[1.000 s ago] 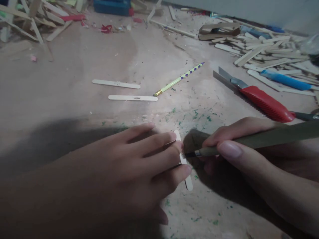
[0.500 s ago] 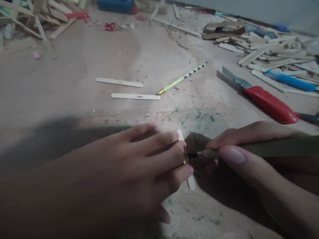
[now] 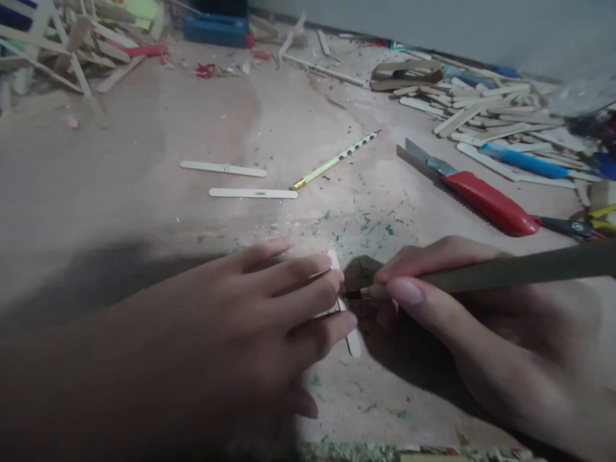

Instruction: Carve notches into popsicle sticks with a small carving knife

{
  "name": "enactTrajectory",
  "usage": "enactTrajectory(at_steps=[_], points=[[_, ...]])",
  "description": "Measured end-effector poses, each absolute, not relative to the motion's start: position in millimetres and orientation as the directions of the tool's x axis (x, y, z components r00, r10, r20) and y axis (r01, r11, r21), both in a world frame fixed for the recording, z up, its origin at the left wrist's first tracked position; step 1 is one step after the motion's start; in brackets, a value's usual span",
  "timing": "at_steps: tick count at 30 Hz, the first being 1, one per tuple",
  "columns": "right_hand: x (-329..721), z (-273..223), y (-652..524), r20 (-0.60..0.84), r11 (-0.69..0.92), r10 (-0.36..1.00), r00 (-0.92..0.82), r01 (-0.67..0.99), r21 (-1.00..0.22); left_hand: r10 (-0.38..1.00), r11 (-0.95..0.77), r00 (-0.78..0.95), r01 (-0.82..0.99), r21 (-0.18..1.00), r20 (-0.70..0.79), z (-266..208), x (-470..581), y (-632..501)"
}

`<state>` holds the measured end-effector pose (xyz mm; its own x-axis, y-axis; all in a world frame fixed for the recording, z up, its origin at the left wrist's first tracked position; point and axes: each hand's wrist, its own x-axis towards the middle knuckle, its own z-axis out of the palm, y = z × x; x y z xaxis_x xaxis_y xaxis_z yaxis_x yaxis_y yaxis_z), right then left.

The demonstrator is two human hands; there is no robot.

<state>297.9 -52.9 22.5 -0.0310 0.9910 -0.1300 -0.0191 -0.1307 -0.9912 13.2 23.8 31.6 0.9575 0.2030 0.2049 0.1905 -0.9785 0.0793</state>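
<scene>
A pale wooden craft stick (image 3: 353, 343) lies slanted on the table, pinned by the fingertips of my left hand (image 3: 260, 308). That hand's fingers are slightly spread and cover much of the stick's middle. My right hand (image 3: 447, 301) grips a slim, green-handled carving tool (image 3: 510, 271) like a pen. Its dark tip meets the stick's right edge, just beside my left fingertips; the cut itself is hidden. Farther off lie a second craft stick (image 3: 231, 193) with a small slot in its middle and a third craft stick (image 3: 212, 168) with a pencilled mark.
A yellow pencil with purple dots (image 3: 332, 160) touches the slotted stick's end. At right are a red-handled utility knife (image 3: 491, 202), black-and-yellow scissors (image 3: 577, 227) and a blue pen-like thing (image 3: 524, 160) on a craft stick pile (image 3: 510, 109). Another stick pile (image 3: 81, 51) and a blue box (image 3: 216, 29) stand behind.
The view has shifted slightly, showing the table's front edge and the scissors. My right hand and the tool handle have tilted a little; the tip remains at the stick.
</scene>
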Motion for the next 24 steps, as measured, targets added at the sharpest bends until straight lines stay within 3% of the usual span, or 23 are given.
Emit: enactTrajectory(at_steps=[3,7,20,24], points=[[302,20,-48,-0.194,-0.203,0.978,-0.076,-0.130,-0.971,0.227,-0.973,0.948,0.214,0.081,0.223,32,16,24],[309,18,-46,-0.241,-0.263,0.959,-0.152,-0.144,-0.954,0.216,-0.975,0.944,0.196,0.100,0.251,29,19,24],[321,29,-43,-0.086,-0.074,0.959,-0.271,0.057,-0.996,0.237,-0.969,0.944,0.214,0.121,0.230,29,16,23],[319,23,-43,-0.179,-0.201,0.958,-0.223,-0.080,-0.976,0.221,-0.973,0.947,0.197,0.119,0.232,30,14,23]])
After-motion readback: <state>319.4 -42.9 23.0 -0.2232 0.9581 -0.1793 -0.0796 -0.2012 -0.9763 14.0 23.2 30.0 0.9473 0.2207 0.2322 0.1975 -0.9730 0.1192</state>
